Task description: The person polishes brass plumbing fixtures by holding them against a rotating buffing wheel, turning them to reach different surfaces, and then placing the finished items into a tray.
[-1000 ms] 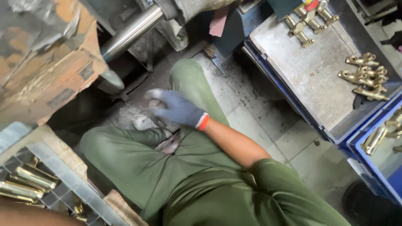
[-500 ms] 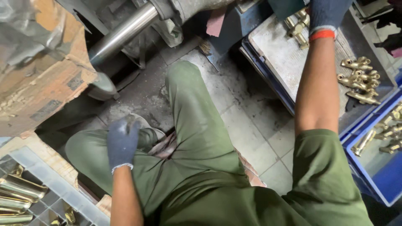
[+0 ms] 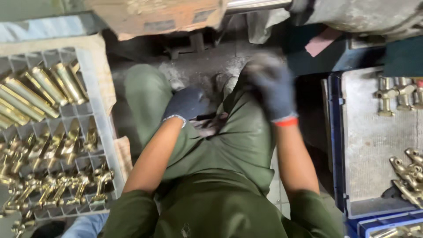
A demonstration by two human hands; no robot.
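Resting on the lap, left hand (image 3: 187, 103); blurred right hand (image 3: 271, 90); either grip seemingly empty.

Free room is confined to the strip above the lap, between the grey crate (image 3: 99, 132) on the left and the blue tray (image 3: 335, 145) on the right. The crate is packed with brass fittings (image 3: 53, 145); its wall stands just beside the left thigh. The tray's bare metal sheet (image 3: 365, 145) is open in the middle, with brass parts (image 3: 407, 169) crowded at its edges. Ahead, passage is blocked by the machine body (image 3: 158, 15). The lap itself is occupied by the left hand (image 3: 187, 103) and right hand (image 3: 271, 90).
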